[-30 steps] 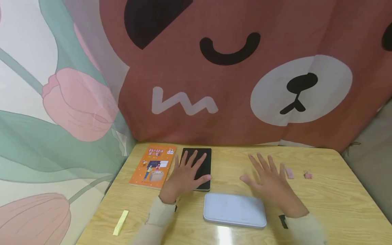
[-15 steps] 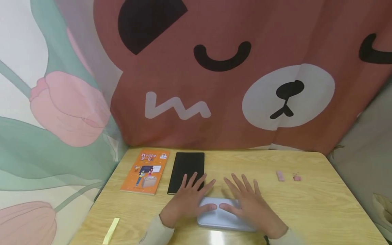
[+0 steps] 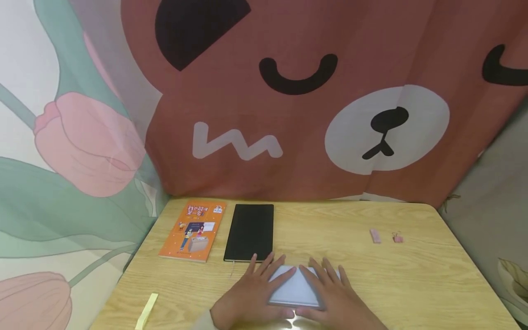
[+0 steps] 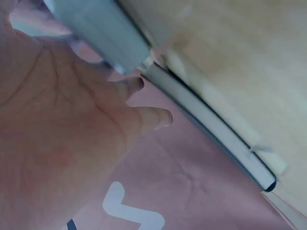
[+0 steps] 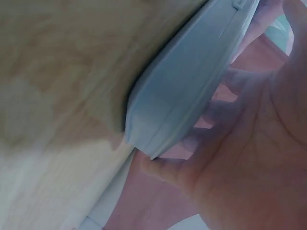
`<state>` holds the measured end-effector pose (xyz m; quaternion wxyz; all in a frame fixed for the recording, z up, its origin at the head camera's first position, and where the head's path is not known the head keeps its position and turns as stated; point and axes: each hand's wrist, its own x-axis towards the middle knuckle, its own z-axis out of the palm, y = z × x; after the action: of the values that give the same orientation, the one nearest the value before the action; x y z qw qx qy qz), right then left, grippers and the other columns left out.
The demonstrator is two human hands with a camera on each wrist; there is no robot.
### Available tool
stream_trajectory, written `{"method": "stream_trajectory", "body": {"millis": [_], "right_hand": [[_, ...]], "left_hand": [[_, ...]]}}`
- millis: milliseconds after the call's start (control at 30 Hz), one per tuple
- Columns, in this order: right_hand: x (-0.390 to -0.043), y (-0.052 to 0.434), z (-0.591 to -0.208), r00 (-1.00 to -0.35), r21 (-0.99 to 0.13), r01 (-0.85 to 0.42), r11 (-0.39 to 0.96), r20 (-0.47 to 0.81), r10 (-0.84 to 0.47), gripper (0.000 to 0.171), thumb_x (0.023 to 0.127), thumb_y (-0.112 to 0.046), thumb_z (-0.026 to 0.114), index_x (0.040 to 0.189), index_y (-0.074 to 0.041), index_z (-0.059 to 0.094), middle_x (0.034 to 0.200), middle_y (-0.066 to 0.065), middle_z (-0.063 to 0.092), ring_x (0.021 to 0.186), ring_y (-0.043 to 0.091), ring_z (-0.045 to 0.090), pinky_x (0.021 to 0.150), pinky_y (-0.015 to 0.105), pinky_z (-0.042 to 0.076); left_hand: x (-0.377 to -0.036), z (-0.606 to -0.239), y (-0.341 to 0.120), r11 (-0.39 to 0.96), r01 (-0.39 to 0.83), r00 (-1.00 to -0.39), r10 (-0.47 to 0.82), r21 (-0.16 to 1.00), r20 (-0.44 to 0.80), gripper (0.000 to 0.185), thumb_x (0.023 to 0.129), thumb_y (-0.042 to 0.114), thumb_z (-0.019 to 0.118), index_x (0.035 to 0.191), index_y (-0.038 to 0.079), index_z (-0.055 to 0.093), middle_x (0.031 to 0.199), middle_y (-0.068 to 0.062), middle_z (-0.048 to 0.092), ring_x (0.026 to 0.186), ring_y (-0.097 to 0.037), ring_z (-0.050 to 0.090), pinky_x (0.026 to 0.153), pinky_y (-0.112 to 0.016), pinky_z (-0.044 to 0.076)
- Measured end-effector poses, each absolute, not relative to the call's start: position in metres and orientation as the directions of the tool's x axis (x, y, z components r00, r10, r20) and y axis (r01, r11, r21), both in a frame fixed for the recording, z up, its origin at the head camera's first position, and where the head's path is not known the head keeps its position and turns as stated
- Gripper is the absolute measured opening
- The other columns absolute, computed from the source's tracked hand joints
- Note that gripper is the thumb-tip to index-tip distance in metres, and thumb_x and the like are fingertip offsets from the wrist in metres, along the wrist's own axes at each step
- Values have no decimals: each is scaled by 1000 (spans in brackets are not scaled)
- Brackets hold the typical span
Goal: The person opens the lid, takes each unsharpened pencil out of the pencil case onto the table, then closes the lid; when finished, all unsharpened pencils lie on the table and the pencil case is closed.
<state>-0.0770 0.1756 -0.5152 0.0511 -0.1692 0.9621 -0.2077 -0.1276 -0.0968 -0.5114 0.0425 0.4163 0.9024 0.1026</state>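
Blue case (image 3: 294,291), long axis left-right; hands (image 3: 253,295) (image 3: 338,295) spread over it

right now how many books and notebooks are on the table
2: the orange book, back left on the table, and the black notebook to its right, beyond the left hand. Anything under the pale blue case would be hidden.

In the head view, fingers of the left hand (image 3: 255,294) and right hand (image 3: 336,293) hide most of both ends of the pale blue case (image 3: 294,289); left of those fingers, the bottom edge crops a yellow strip (image 3: 147,311).
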Motion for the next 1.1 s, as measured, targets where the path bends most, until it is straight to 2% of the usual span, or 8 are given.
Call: {"method": "stream_trajectory", "body": {"millis": [133, 267, 433, 533, 667, 967, 1100], "right_hand": [[-77, 178, -520, -931, -407, -332, 851, -2, -364, 105, 93, -86, 62, 171, -20, 43, 175, 19, 42, 159, 58, 36, 122, 87, 23], [-77, 184, -522, -922, -371, -368, 853, 30, -385, 97, 96, -74, 70, 172, -22, 41, 175, 16, 43, 159, 54, 39, 121, 84, 29], [-77, 190, -521, -905, -300, -424, 854, 110, -411, 90, 93, -56, 82, 169, -23, 46, 166, 10, 55, 151, 44, 52, 115, 77, 43], [-78, 191, -521, -895, -280, -447, 850, 142, -423, 91, 89, -47, 87, 167, -24, 48, 158, 1, 59, 143, 29, 57, 111, 66, 51], [-81, 192, -522, -886, -282, -463, 840, 160, -435, 93, 84, -44, 90, 166, -25, 49, 153, -10, 60, 136, 15, 56, 107, 51, 52], [-83, 195, -521, -866, -305, -499, 811, 218, -450, 88, 83, -44, 92, 160, -19, 56, 148, -12, 62, 130, 14, 59, 105, 51, 53], [-83, 195, -521, -865, -326, -500, 802, 230, -446, 89, 82, -44, 93, 159, -19, 55, 148, -12, 63, 130, 14, 59, 105, 50, 53]], "left_hand": [[-125, -512, -97, 632, 749, -648, 762, 199, 22, 90, 102, 84, 46, 176, 35, 29, 184, -8, 28, 168, -40, 29, 128, -77, 27], [-127, -510, -95, 612, 774, -625, 779, 163, 39, 87, 105, 79, 48, 176, 31, 32, 182, -7, 33, 167, -38, 33, 130, -72, 29], [-131, -504, -90, 551, 831, -557, 824, 81, 102, 78, 109, 64, 58, 171, 19, 44, 173, -6, 49, 158, -28, 49, 129, -53, 42], [-132, -500, -89, 527, 848, -530, 836, 63, 143, 77, 104, 57, 71, 166, 15, 51, 166, -8, 56, 149, -25, 59, 121, -41, 52], [-133, -499, -88, 521, 853, -516, 837, 24, 180, 78, 95, 55, 82, 159, 18, 60, 157, -8, 65, 134, -21, 70, 105, -34, 61], [-139, -504, -78, 521, 843, -499, 850, -133, 168, 79, 87, 66, 82, 151, 22, 69, 150, -4, 71, 132, -21, 72, 90, -29, 64], [-140, -503, -77, 518, 839, -495, 854, -169, 163, 77, 87, 69, 80, 149, 24, 70, 148, -2, 73, 129, -19, 73, 86, -26, 63]]}}
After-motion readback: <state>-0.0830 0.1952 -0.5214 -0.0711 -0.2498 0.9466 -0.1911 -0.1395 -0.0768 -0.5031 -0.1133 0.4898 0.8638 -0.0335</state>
